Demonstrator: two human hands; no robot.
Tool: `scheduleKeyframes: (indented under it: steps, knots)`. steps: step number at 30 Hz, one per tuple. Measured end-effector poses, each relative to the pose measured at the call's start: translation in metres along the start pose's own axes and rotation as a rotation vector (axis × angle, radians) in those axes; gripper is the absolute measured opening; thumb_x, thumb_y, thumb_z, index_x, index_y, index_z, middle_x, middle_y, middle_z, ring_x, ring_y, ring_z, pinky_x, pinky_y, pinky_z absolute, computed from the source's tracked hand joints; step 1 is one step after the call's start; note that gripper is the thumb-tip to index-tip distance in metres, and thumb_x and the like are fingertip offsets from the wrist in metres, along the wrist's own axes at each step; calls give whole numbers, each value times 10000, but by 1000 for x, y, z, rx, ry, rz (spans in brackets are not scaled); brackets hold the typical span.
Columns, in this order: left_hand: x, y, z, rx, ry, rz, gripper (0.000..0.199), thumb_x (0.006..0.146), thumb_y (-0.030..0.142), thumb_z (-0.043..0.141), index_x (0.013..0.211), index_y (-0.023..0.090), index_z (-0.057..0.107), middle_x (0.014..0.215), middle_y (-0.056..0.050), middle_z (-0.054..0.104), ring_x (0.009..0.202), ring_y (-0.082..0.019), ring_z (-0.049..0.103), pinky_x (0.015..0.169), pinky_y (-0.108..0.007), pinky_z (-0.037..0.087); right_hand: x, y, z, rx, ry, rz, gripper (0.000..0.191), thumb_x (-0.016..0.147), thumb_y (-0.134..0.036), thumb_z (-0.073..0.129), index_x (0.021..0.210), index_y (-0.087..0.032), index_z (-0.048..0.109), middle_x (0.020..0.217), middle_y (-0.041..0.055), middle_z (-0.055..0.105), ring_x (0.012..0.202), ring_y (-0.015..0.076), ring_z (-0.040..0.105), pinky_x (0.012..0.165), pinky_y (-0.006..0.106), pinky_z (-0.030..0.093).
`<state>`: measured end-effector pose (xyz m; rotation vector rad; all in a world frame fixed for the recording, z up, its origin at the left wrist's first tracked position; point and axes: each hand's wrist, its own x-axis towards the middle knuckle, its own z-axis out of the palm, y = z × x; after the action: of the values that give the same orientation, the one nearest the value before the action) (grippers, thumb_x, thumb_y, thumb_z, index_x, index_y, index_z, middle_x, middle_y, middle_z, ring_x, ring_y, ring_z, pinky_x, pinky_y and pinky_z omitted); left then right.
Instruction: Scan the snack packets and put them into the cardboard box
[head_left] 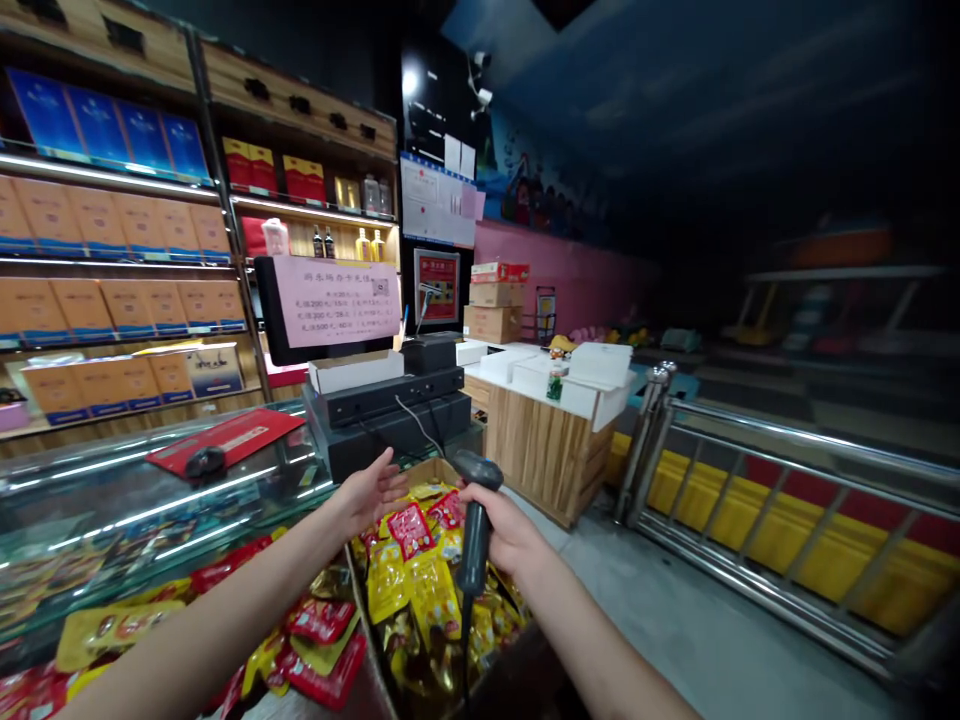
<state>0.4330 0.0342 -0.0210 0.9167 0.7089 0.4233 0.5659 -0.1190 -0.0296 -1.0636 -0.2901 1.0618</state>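
My right hand (504,530) grips a black handheld barcode scanner (474,545), with its cable hanging down toward me. Fingers apart, my left hand (371,490) hovers over the far left side of a cardboard box (366,620) and holds nothing that I can see. Yellow snack packets (431,590) fill the box, with a red packet (410,530) among them near the far end. More red and yellow packets (322,640) lie loose to the left of the box, partly behind my left forearm.
A glass display counter (150,500) on the left carries a red mat (232,440) and a black mouse (206,462). Ahead stand a cash drawer (397,420) and a monitor with a pink sign (341,300). A metal railing (780,490) borders the right side.
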Motion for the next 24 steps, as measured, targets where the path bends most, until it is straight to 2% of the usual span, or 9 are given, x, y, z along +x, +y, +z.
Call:
scheduleKeyframes:
  steps: [4,9,14,19,24]
  knots:
    - [-13,-3,-16,2,40,-7,569,808,471,555,1220,98,430,1125,-169,577,815,-202,646,707,-320,545,-14,9,8,25,-42,34,206,570,-109,667,767,-141,614,610,-14,608,539,92,541,536,205,429]
    - [-50,-9,-66,-38,94,8,531,796,457,580,1171,99,467,1165,-166,571,878,-225,646,760,-338,543,-34,40,41,10,-168,133,241,544,-110,694,776,-128,630,608,-17,597,535,82,512,535,199,411]
    - [-114,-24,-128,-76,183,17,509,779,454,606,1148,115,515,1226,-156,558,964,-227,625,807,-327,531,-51,95,84,-48,-324,282,250,541,-110,694,784,-138,640,589,-24,576,496,71,458,488,195,359]
    - [-181,-38,-183,-115,355,-10,461,781,441,607,1116,131,543,1215,-153,570,968,-244,625,811,-361,525,-69,157,127,-147,-418,437,262,537,-131,689,795,-134,643,614,-18,582,542,79,484,567,215,382]
    - [-228,-57,-237,-149,500,7,465,757,449,631,1084,125,574,1175,-163,600,943,-229,631,805,-341,513,-79,208,160,-240,-530,556,258,545,-132,653,801,-133,621,499,-66,478,456,66,415,491,209,301]
